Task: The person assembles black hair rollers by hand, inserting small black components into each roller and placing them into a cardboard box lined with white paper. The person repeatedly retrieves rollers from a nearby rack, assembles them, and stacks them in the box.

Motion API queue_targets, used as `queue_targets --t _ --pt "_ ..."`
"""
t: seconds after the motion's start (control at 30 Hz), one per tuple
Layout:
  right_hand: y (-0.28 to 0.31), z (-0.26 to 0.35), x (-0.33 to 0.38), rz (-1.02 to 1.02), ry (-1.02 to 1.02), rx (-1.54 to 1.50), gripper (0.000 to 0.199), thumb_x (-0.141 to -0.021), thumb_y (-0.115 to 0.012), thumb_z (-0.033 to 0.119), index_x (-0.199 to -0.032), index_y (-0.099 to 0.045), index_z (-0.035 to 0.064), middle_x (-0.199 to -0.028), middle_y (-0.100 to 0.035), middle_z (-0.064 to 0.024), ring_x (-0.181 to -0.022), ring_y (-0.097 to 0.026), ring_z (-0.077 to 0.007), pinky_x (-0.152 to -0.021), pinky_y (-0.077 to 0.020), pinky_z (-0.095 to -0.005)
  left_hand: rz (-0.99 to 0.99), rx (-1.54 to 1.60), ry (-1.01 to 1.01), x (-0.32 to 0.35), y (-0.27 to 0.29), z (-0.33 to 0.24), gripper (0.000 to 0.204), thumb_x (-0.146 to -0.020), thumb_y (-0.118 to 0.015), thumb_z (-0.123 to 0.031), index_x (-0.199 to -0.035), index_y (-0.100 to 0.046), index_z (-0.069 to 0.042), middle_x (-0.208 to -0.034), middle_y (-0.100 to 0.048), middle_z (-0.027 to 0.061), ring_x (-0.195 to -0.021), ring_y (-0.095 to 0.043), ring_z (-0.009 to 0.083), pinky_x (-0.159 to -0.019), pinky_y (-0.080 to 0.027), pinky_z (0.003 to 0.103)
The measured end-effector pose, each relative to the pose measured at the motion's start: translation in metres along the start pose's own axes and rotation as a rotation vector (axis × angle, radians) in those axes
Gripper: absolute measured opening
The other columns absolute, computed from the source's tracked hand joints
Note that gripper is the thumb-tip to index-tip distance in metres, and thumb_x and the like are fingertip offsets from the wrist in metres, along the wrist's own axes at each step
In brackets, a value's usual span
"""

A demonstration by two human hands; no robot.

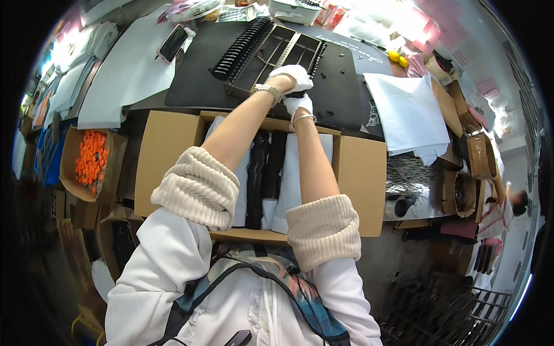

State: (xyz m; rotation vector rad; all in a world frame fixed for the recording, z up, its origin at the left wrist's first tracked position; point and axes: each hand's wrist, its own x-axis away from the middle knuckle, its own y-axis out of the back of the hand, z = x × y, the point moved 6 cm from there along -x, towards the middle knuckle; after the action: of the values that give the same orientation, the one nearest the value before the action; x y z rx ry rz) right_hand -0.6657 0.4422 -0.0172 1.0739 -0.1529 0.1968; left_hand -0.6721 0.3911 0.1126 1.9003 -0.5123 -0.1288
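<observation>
My left hand (292, 75), in a white glove with a metal watch at the wrist, reaches over the near right part of a metal rack frame (262, 64). Right below it, my right hand (299, 104), gloved in white with a bracelet, nearly touches it. Both hands look closed around a small dark piece between them, too hidden to name. The rack lies on a black mat (199, 75). Along its left side runs a row of black curved, comb-like pieces (242, 47); more black pieces (317, 60) line its right side. Small black bits (343, 72) lie scattered right of it.
Below my forearms stands an open cardboard box (360, 184) with black bundles (257, 179) and white wrapping. A box of orange pieces (92, 157) stands left. A phone (172, 44) lies on white sheeting. White sheets (404, 106) and thin metal rods (408, 173) are right; another person (497, 210) is far right.
</observation>
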Motion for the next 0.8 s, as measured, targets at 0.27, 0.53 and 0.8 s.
queue_targets --t 0.27,0.53,0.8 --pt "0.008 0.006 -0.007 -0.055 0.012 0.376 0.054 -0.100 -0.041 0.033 -0.150 -0.037 0.0115 -0.152 -0.044 -0.0079 -0.138 -0.042 -0.0224 -0.114 -0.0333 -0.0335 -0.121 0.043 0.157 0.027 -0.006 -0.006 0.037 -0.084 -0.057 -0.033 -0.102 -0.076 -0.007 -0.105 -0.073 0.0196 -0.094 -0.071 0.0372 -0.085 -0.055 0.043" --pt "0.016 0.005 0.004 -0.094 -0.131 -0.335 0.070 -0.091 -0.058 0.034 -0.149 -0.034 0.0027 -0.146 -0.047 -0.0157 -0.133 -0.047 -0.0239 -0.110 -0.0372 -0.0341 -0.066 0.069 0.144 0.030 -0.007 -0.009 0.043 -0.087 -0.055 -0.037 -0.115 -0.072 -0.009 -0.118 -0.069 0.0207 -0.107 -0.068 0.0368 -0.095 -0.053 0.045" --pt "0.017 0.009 0.028 -0.112 -0.233 -0.886 0.090 -0.083 -0.076 0.036 -0.148 -0.030 -0.0060 -0.140 -0.051 -0.0235 -0.128 -0.051 -0.0254 -0.106 -0.0410 -0.0348 -0.254 0.263 0.159 0.069 -0.006 -0.003 0.030 -0.084 -0.056 -0.023 -0.103 -0.072 -0.006 -0.108 -0.070 0.0228 -0.097 -0.069 0.0387 -0.083 -0.056 0.046"
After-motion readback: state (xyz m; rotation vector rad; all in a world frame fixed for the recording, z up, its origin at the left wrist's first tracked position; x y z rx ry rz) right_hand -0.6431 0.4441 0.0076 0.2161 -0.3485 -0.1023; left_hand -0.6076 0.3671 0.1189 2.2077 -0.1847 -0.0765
